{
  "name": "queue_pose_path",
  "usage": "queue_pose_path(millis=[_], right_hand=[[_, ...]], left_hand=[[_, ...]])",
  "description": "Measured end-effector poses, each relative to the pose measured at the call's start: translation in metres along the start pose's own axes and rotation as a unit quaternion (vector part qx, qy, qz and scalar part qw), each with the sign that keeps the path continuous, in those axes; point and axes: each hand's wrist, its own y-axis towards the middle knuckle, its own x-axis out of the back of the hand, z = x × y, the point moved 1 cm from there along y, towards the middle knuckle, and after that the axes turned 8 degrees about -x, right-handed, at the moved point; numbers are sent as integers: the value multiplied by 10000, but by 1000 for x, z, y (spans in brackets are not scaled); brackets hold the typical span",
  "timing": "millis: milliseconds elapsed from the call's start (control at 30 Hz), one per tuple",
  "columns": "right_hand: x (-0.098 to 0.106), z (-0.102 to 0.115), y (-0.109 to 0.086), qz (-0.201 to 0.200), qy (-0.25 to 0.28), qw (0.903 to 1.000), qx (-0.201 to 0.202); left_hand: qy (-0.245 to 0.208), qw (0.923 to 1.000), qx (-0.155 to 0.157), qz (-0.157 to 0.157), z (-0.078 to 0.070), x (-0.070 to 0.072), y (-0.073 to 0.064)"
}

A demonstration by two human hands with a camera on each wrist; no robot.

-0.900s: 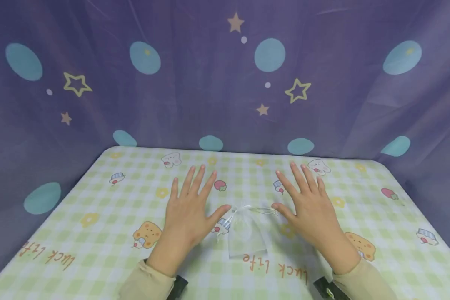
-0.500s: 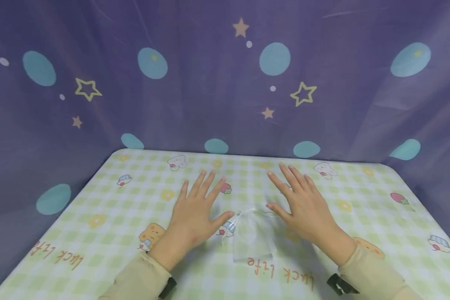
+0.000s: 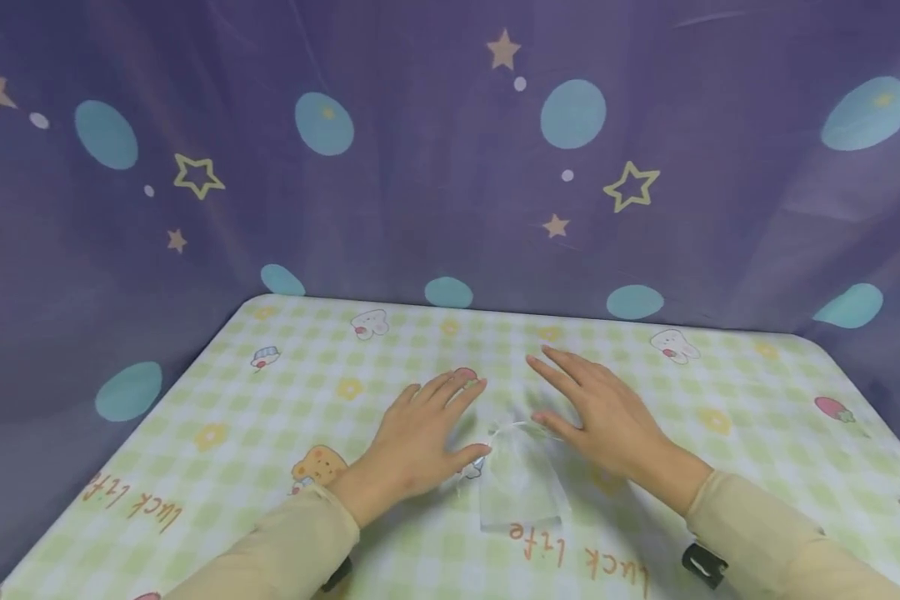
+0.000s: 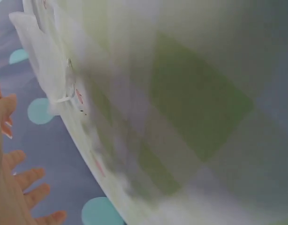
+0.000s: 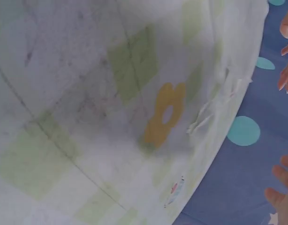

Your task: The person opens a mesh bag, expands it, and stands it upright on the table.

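Observation:
A sheer white drawstring pouch [image 3: 521, 487] lies flat on the checked tablecloth between my hands, its gathered neck pointing away from me. My left hand [image 3: 416, 442] hovers just left of it, fingers loosely spread and thumb near the neck. On the other side, my right hand [image 3: 607, 412] is held over the cloth, its thumb close to the pouch's cord and partly covering it. Neither hand holds anything. In the left wrist view the pouch [image 4: 43, 56] shows at the upper left, beyond the fingers [image 4: 34, 178]. Its cord [image 5: 200, 117] trails across the cloth in the right wrist view.
The table [image 3: 270, 417] wears a green-and-white checked cloth with printed cartoons and lettering. A purple curtain [image 3: 420, 200] with stars and blue ovals hangs behind and at the sides. Dark wrist straps [image 3: 705, 565] show under the beige sleeves.
Both hands have turned inward and drawn closer together over the pouch, with fingers less spread. The head view has shifted slightly to the left. The pouch stays in place on the cloth.

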Motion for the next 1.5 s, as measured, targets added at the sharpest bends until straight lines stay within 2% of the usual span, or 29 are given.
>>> queue_pose_path(millis=[100,300,500,700,900,1133,1300,1500], right_hand=[[-3,-1,0,128,115,9999,17],[-8,-3,1,361,317,9988,-36],[-15,-4,2,470,649,9967,-99],[-22,-2,5,817,950,9912,-433],[-31,0,4,1218,1106,9829,-825],[-42,7,2,1188,1204,9830,-717],[-43,9,2,1073,1323,9818,-839],[-39,10,2,1125,1699,9700,-1328]], left_hand=[[-194,9998,-53,-12,1,-2,5],[-869,9959,211,133,4,-9,20],[-1264,9913,333,136,9,-15,29],[-1708,9842,425,167,12,-21,34],[-1840,9819,438,113,9,-31,40],[-1863,9808,581,64,6,-35,44],[-1839,9808,648,-86,6,-33,42],[-2076,9753,705,-267,7,-24,34]])
